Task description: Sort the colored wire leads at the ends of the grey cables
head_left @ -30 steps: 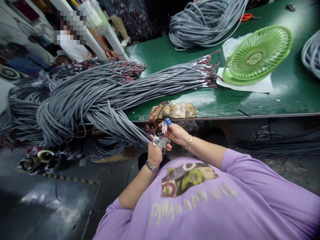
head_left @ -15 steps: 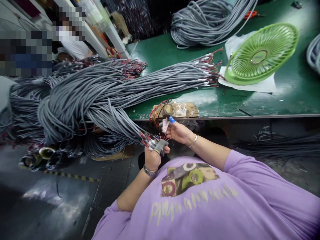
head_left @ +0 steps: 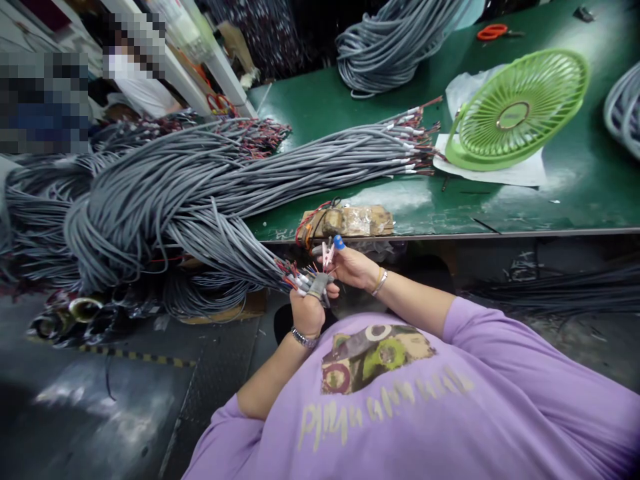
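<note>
In front of my waist, my left hand (head_left: 307, 310) is closed around the stripped ends of a grey cable bundle (head_left: 245, 257). Thin coloured wires (head_left: 310, 269) fan out above the fingers, and a grey wrap (head_left: 319, 287) covers the thumb. Just to the right, my right hand (head_left: 356, 268) is pinched on a small pink clip-like tool (head_left: 327, 255) with two prongs, beside the wire ends. One digit of that hand wears blue tape (head_left: 339, 242). The fingertips and the exact contact between tool and wires are too small to make out.
A wooden block (head_left: 367, 221) with red and black leads lies at the edge of the green table (head_left: 525, 207). More grey cables (head_left: 325, 160) stretch across it. Beyond are a green fan (head_left: 520, 113), orange-handled scissors (head_left: 493, 32) and a coiled cable bundle (head_left: 385, 53). A co-worker (head_left: 143, 87) is at upper left.
The pink tool has turned more upright, with its two prongs now showing. Both hands stay close together at the wire ends. The whole view has shifted slightly.
</note>
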Motion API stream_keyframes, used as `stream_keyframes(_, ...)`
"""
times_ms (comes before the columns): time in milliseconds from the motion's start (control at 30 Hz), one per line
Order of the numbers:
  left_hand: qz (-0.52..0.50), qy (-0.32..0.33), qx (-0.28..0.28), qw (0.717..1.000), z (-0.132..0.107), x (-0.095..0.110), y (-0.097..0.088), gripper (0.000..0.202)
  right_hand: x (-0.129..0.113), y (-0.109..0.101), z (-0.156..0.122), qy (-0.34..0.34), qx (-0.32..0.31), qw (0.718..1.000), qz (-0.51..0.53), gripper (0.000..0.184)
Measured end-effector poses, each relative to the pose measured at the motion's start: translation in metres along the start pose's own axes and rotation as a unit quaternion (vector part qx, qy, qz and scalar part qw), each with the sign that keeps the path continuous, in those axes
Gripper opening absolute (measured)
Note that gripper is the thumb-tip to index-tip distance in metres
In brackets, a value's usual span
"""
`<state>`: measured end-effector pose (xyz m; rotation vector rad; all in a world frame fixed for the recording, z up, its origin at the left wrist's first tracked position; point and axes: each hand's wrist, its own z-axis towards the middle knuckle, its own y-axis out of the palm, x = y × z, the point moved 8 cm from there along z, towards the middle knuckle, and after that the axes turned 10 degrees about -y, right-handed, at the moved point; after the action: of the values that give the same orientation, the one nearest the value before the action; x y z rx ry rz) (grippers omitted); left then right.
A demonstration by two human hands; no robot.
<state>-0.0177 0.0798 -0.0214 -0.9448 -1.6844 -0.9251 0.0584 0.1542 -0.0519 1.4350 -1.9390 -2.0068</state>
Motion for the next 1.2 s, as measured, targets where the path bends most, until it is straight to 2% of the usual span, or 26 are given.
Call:
stream_keyframes(233, 0.01, -0.007, 0.002, 1.0, 0.001, -0.006, -0.003, 0.023, -0.003, -0.004, 0.005, -0.041, 0.075, 0.996, 0.026, 0.043)
stream_keyframes(333, 0.007, -0.006, -0.007, 1.0, 0.001, -0.006, -0.003, 0.024, 0.0, -0.004, 0.005, -0.042, 0.06, 0.997, 0.027, 0.048)
stream_keyframes(467, -0.007, 0.003, -0.011, 1.0, -0.003, -0.001, -0.005, 0.023, 0.002, -0.003, -0.001, -0.008, 0.02, 0.999, 0.03, 0.06)
stream_keyframes(567, -0.02, 0.022, -0.003, 1.0, -0.008, 0.005, -0.008, 0.023, -0.002, -0.001, -0.008, 0.015, -0.002, 0.999, 0.03, 0.062)
stream_keyframes(667, -0.023, 0.03, 0.004, 0.999, -0.011, 0.007, -0.01, 0.022, -0.007, 0.002, -0.012, 0.025, -0.018, 0.999, 0.019, 0.055)
stream_keyframes(833, -0.009, 0.016, 0.019, 1.0, -0.006, 0.002, -0.009, 0.023, -0.012, 0.0, -0.012, -0.005, -0.005, 1.0, -0.005, 0.026)
stream_keyframes(1033, 0.006, 0.025, 0.019, 0.999, -0.004, 0.002, -0.004, 0.024, -0.009, 0.001, -0.009, -0.004, 0.012, 1.0, 0.006, 0.034)
stream_keyframes(1200, 0.008, 0.041, 0.029, 0.999, -0.003, 0.003, -0.003, 0.023, -0.007, 0.0, -0.006, -0.004, 0.033, 0.999, 0.043, 0.03)
